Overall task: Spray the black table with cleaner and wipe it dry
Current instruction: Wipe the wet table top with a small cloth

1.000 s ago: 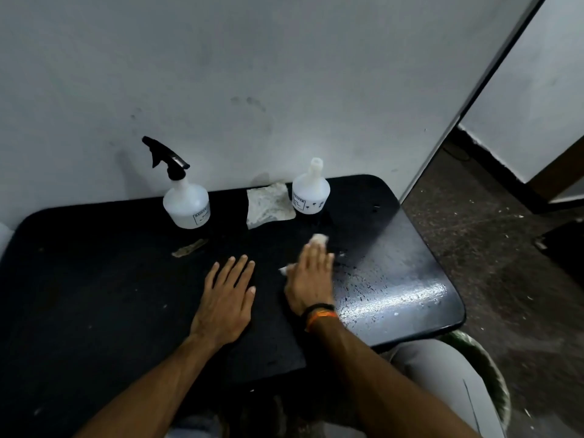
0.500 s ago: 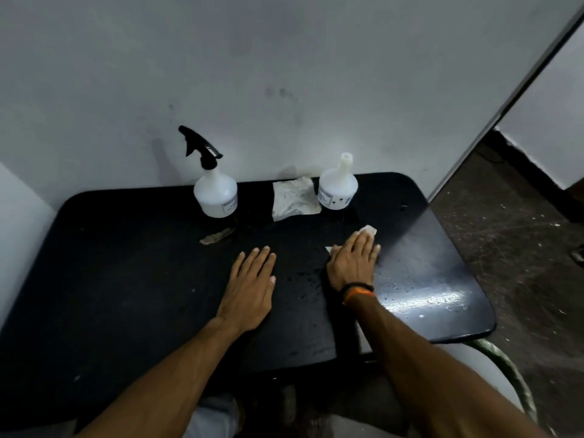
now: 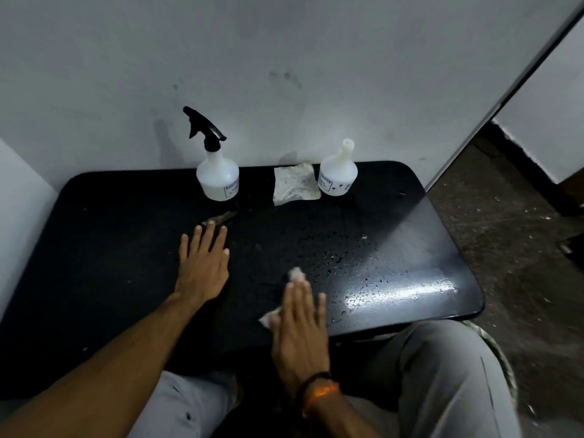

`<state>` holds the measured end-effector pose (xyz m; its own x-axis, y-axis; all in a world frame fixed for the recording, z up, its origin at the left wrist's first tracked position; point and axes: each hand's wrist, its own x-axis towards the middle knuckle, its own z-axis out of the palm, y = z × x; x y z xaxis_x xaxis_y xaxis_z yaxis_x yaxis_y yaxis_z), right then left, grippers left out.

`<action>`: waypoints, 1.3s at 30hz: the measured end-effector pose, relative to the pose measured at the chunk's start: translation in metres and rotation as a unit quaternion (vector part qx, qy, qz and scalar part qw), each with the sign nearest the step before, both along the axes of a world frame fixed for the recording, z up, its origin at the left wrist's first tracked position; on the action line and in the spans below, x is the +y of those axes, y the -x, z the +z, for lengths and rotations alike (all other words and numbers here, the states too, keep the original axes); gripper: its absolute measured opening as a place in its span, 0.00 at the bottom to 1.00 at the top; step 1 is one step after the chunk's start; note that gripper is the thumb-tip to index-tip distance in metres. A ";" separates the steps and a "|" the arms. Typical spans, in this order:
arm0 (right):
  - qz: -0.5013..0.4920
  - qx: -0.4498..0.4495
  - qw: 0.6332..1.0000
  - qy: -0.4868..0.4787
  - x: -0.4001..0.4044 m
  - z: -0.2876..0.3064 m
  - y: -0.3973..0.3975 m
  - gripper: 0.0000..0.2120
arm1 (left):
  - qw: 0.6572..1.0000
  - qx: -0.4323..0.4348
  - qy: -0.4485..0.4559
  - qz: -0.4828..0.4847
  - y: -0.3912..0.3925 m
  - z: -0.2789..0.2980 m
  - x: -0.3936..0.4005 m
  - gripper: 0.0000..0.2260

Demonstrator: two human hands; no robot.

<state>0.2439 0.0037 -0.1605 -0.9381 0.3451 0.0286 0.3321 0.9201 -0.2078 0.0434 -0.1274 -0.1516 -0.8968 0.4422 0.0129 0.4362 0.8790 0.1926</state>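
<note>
Spreading wide and rigid, the table (image 3: 126,263) is lying beaded with wet on its right half, while the tissue (image 3: 295,275), soft and limp, looks best pressed flat, as the right hand (image 3: 300,327) is doing with straight fingers near the front edge. Standing at the back are the sprayer (image 3: 217,181), an uncapped bottle (image 3: 337,178) and a spare cloth (image 3: 295,184); the left hand (image 3: 203,263) is resting flat, holding nothing, just short of a small scrap (image 3: 221,219) that may be snagging a pass there.

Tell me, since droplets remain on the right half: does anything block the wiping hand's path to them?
Nothing visible does. The right hand presses the white crumpled tissue flat near the front edge of the glossy black table; the bare wet patch of droplets lies just beyond it.
</note>
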 end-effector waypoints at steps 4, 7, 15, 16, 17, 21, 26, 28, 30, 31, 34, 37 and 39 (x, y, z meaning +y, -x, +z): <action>-0.213 -0.020 0.977 0.007 0.075 0.000 -0.015 0.33 | 0.999 -0.034 0.011 -0.003 0.003 0.003 -0.003 0.24; -0.253 -0.028 0.966 0.039 0.079 0.006 0.014 0.37 | 0.999 -0.047 0.014 0.001 0.003 0.006 0.000 0.25; 0.047 -0.002 0.999 0.013 -0.050 0.004 0.012 0.31 | 0.998 -0.061 0.015 0.023 0.003 0.007 0.006 0.25; 0.054 -0.002 0.998 0.006 -0.045 0.003 -0.001 0.31 | 0.998 -0.058 0.013 0.022 0.002 0.006 0.006 0.25; 0.046 -0.003 0.999 0.000 -0.035 0.002 -0.011 0.31 | 0.998 -0.056 0.010 0.022 0.002 0.006 0.005 0.24; -0.103 -0.026 0.994 0.007 0.038 -0.001 -0.021 0.32 | 0.998 -0.065 -0.001 0.021 0.003 0.007 0.003 0.24; -0.196 -0.067 0.978 0.027 0.099 0.009 0.042 0.37 | 0.996 -0.078 -0.023 0.023 0.004 0.012 -0.001 0.24; -0.168 -0.074 0.983 0.028 0.088 0.011 0.078 0.35 | 0.996 -0.082 -0.039 0.025 0.006 0.012 0.000 0.24; -0.111 -0.076 0.990 0.028 0.062 0.010 0.110 0.34 | 0.994 -0.082 -0.059 0.036 0.008 0.012 0.001 0.23; -0.079 -0.073 0.994 0.030 0.043 0.008 0.122 0.33 | 0.993 -0.083 -0.068 0.041 0.009 0.012 0.000 0.23; 0.019 -0.040 0.999 0.023 -0.019 0.004 0.117 0.32 | 0.991 -0.088 -0.088 0.041 0.011 0.010 -0.001 0.22; 0.138 -0.025 0.990 0.028 -0.060 0.004 0.070 0.31 | 0.992 -0.080 -0.092 0.043 0.011 0.010 -0.002 0.24; 0.188 -0.030 0.981 0.028 -0.056 0.006 0.038 0.30 | 0.992 -0.079 -0.095 0.038 0.011 0.011 -0.003 0.24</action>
<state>0.2057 -0.0518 -0.1547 -0.9988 -0.0262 -0.0407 -0.0150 0.9674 -0.2527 0.0322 -0.1303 -0.1408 -0.9250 0.3760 -0.0548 0.3206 0.8498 0.4183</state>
